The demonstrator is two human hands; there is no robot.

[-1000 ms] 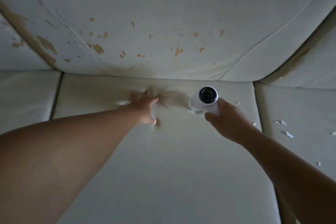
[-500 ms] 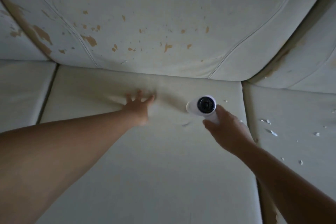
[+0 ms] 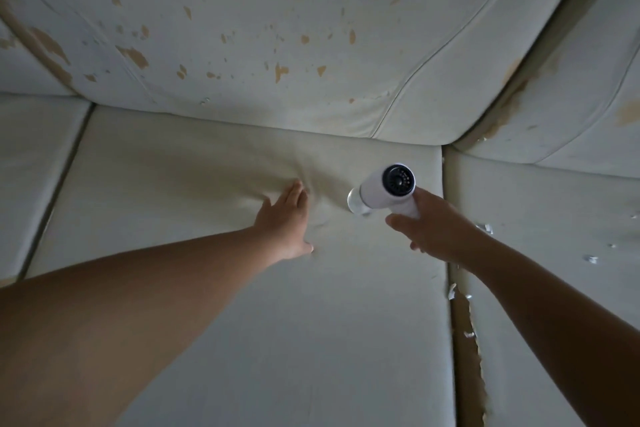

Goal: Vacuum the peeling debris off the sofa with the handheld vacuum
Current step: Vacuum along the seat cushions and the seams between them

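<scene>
Nearest: wide plain stretch of middle seat cushion [image 3: 311, 340], room to sweep. Along its right edge, torn seam [image 3: 465, 340], brown backing showing, small flakes clinging.

Further out: left hand [image 3: 285, 218] flat on that cushion, fingers straight and together, pressing down, holding nothing, creases around it.

Just right of it: handheld vacuum [image 3: 384, 191] gripped by right hand [image 3: 436, 229], fingers curled round the handle. Long axis slanted, dark vented rear cap up-right toward camera, nozzle down-left at cushion near left hand. Contact blurred, cannot tell.

White peeling debris [image 3: 486, 228] scattered on right seat cushion [image 3: 554, 288], beside right wrist.

Farthest: backrest [image 3: 277, 28], tan peeled patches all over, meeting seat in a crease just beyond vacuum.
</scene>
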